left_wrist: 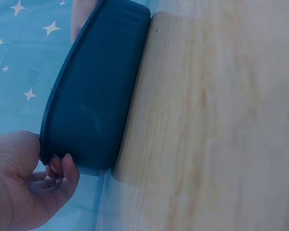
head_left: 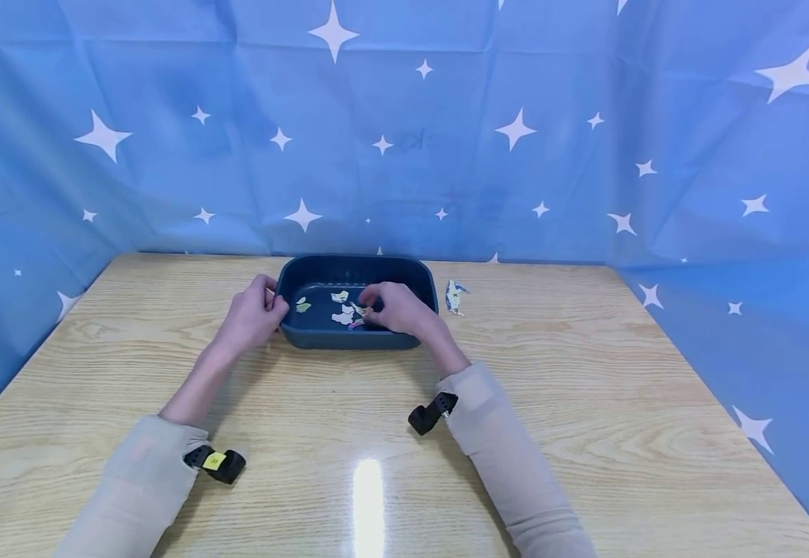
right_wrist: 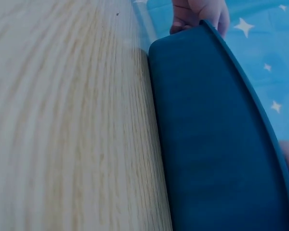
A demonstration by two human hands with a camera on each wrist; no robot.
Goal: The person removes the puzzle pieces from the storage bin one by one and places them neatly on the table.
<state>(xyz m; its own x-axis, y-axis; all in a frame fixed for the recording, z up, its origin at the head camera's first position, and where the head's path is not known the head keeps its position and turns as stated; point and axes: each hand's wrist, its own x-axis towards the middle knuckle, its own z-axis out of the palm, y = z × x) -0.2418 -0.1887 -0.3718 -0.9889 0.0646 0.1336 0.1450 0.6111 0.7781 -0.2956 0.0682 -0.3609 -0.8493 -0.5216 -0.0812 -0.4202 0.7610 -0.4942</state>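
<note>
A dark blue rectangular bin stands on the table near the curtain. My left hand grips its left rim, with the thumb inside and curled fingers against the outer wall. My right hand reaches over the bin's near right side, thumb and fingers curled at a small yellow-green cut-out. Around it on the bin floor lie white cut-outs, a purple piece and a green leaf-like piece. In the right wrist view the bin wall hides the right fingertips.
One blue-and-white cut-out lies on the wooden table just right of the bin. A blue curtain with white stars hangs behind the table and along both sides.
</note>
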